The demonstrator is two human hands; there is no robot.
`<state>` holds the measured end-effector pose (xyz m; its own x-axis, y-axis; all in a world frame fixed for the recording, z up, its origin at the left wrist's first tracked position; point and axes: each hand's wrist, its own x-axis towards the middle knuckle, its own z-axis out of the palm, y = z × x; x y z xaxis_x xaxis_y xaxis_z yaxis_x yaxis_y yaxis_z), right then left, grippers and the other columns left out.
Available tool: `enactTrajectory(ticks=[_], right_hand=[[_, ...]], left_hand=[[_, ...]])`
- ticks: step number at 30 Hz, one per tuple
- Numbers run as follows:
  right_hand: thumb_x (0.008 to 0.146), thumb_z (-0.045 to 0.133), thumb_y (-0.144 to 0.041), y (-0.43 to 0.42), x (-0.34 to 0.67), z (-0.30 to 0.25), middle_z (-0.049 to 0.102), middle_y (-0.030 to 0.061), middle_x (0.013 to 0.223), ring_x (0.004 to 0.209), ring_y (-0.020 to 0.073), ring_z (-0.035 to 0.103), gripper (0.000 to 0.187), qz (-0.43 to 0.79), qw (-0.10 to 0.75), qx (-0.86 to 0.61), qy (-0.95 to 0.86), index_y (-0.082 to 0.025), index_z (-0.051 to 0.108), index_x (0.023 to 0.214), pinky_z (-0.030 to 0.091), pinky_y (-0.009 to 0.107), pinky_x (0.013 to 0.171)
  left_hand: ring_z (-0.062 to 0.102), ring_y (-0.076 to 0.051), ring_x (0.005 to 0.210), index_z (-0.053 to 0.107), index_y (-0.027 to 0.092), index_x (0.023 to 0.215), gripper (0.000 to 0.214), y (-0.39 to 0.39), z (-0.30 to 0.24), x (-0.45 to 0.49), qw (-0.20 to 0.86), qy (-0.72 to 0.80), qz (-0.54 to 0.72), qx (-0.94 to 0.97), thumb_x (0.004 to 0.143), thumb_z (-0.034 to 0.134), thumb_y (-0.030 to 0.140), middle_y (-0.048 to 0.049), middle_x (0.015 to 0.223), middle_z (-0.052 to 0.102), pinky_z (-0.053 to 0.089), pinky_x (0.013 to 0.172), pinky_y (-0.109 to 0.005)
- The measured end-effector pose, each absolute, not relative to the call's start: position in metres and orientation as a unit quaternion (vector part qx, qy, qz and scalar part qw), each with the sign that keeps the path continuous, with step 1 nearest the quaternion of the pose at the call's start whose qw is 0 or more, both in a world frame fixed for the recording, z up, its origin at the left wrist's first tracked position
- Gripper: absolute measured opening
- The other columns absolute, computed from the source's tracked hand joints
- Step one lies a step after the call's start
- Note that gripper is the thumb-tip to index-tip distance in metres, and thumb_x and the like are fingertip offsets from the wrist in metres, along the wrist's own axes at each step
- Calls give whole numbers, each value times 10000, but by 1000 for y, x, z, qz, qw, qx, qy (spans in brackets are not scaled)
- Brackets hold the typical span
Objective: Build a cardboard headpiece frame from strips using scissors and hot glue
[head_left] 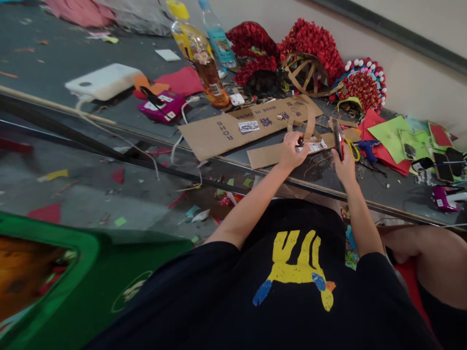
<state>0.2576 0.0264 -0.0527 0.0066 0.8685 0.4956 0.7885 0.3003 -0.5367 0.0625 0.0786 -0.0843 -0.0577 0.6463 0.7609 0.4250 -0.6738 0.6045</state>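
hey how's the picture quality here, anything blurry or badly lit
In the head view, the green bin at lower left is smeared; same head view, bold print on the long cardboard strip is legible; head view again, the spot inside the left hand is too dark to read, and the black T-shirt shows little fold detail.

Pale wall [419, 80] behind dark table [32, 68]; scrap-littered grey floor [91, 192].

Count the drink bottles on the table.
2. The yellow-capped bottle holding brown liquid stands nearer; the blue-capped bottle is just behind it, to its right in the picture. Others may be hidden.
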Motion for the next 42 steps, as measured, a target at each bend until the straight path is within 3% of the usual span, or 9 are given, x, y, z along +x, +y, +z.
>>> enactTrajectory(ticks=[7, 11, 14, 20, 25, 28, 31, 36, 42], right_hand=[[947, 286, -556, 11, 255, -44, 713, 119, 1063, 982, 252, 673, 514, -4, 275, -566, -777, -203, 601, 1148, 524, 352, 791], [955, 285, -530, 4, 259, -41, 703, 114, 1125, 1027, 238, 666, 507, -13, 259, -559, -787, -205, 598, 1186, 520, 334, 816], [952, 305, -529, 6, 262, -44, 700, 116, 1124, 1033, 239, 659, 488, -15, 281, -566, -775, -205, 597, 1171, 517, 339, 828], [891, 417, -584, 27, 261, -52, 690, 119, 989, 908, 232, 646, 478, 40, 433, -603, -669, -167, 593, 1044, 504, 403, 866], [874, 478, -505, 45, 254, -69, 610, 146, 1154, 1036, 228, 603, 472, 96, 495, -606, -615, -162, 473, 1198, 457, 434, 979], [867, 497, -440, 53, 252, -85, 518, 180, 1278, 1178, 237, 534, 530, 91, 496, -594, -627, -148, 375, 1292, 409, 440, 1051], [853, 523, -379, 57, 252, -93, 487, 198, 1266, 1185, 249, 516, 555, 51, 470, -593, -651, -127, 347, 1314, 392, 454, 1067], [868, 502, -299, 55, 246, -92, 492, 193, 1241, 1191, 254, 507, 453, 14, 434, -587, -683, -140, 400, 1280, 397, 465, 1066], [864, 546, -356, 48, 240, -87, 503, 172, 1269, 1252, 276, 464, 426, -13, 413, -564, -716, -168, 495, 1243, 369, 497, 1095]], left_hand=[[536, -194, 712, 521, 216, 799, 245, 78, -84, 62, 104, 391, 616, 676, 859, 495, 452, -42, 727, 558, 453, 737, -383], [549, -199, 733, 536, 215, 798, 239, 78, -83, 61, 107, 401, 607, 678, 853, 509, 446, -43, 733, 571, 459, 746, -377], [557, -193, 732, 554, 209, 817, 261, 78, -83, 61, 113, 397, 604, 682, 862, 504, 462, -43, 739, 581, 463, 739, -366], [600, -176, 754, 599, 188, 874, 331, 76, -82, 62, 140, 381, 603, 687, 865, 513, 508, -60, 788, 633, 491, 731, -327], [631, -176, 773, 634, 180, 873, 367, 75, -80, 64, 167, 380, 610, 675, 843, 546, 535, -79, 810, 674, 514, 745, -308], [631, -163, 742, 654, 170, 887, 364, 74, -77, 64, 192, 385, 608, 667, 826, 572, 520, -71, 811, 693, 518, 720, -290], [629, -151, 710, 661, 158, 896, 369, 72, -73, 64, 220, 388, 599, 665, 806, 600, 511, -65, 835, 708, 519, 689, -275], [629, -148, 709, 660, 152, 860, 376, 69, -70, 64, 226, 389, 594, 666, 795, 610, 519, -61, 819, 710, 516, 692, -266], [651, -151, 733, 673, 161, 863, 422, 70, -71, 63, 255, 380, 581, 673, 782, 618, 571, -59, 841, 721, 517, 713, -261]])
